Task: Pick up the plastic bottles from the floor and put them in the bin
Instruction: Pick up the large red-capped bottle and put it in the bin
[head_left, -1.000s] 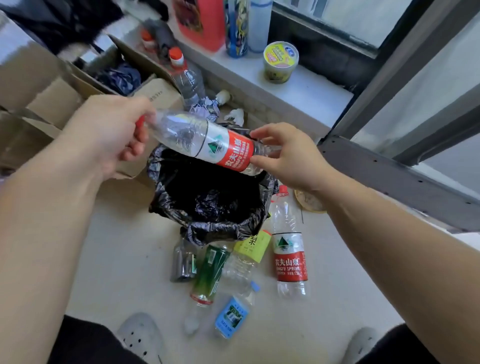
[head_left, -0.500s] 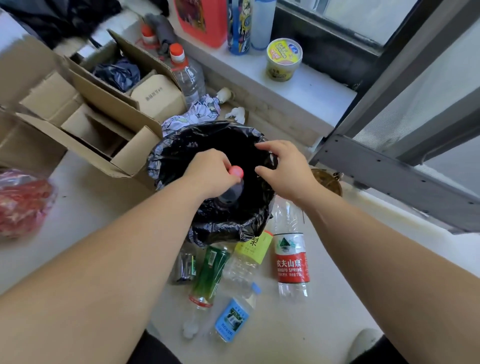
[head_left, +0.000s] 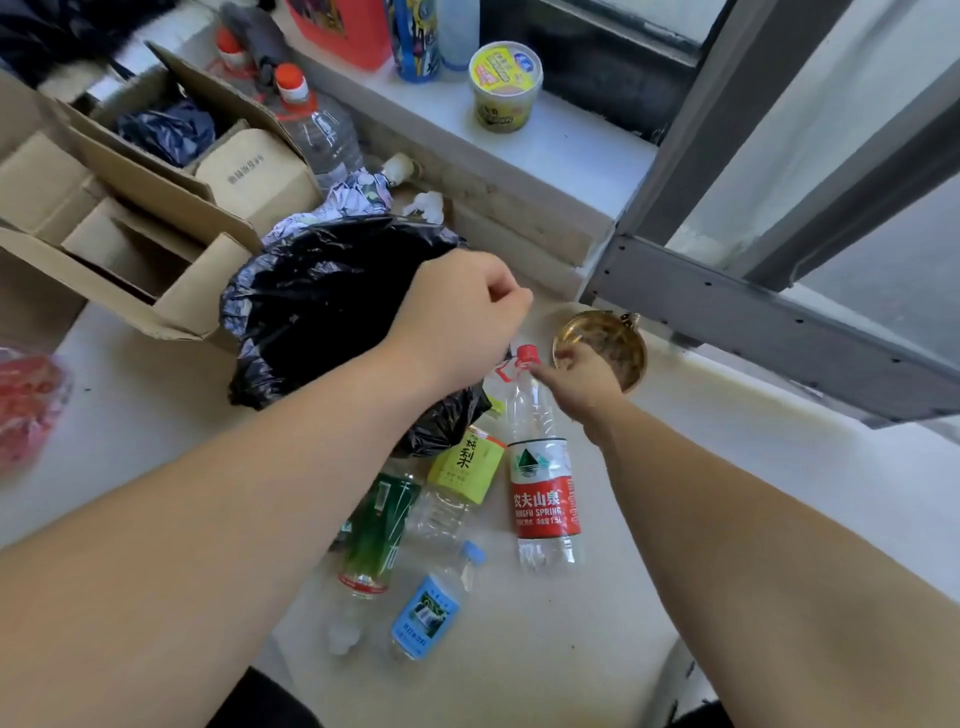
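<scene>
reaching at centre frame, the red-labelled bottle (head_left: 543, 467) is pinched at its neck by the right hand (head_left: 579, 387), the left hand (head_left: 457, 317) loosely curled and empty over the bin (head_left: 291, 312), four bottles judged left on the floor (head_left: 675, 519).

Counted on the floor beside one black-lined bin (head_left: 270, 312): four plastic bottles, namely one red-label bottle (head_left: 543, 499), one yellow-label bottle (head_left: 465, 467), one green-label bottle (head_left: 382, 525), one blue-label bottle (head_left: 428, 613). Two hands, left (head_left: 457, 317) and right (head_left: 582, 384). One brass dish (head_left: 618, 338).

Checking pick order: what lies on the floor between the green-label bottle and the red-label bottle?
In the head view, the yellow-label bottle lies between the green-label bottle and the red-label bottle.
</scene>
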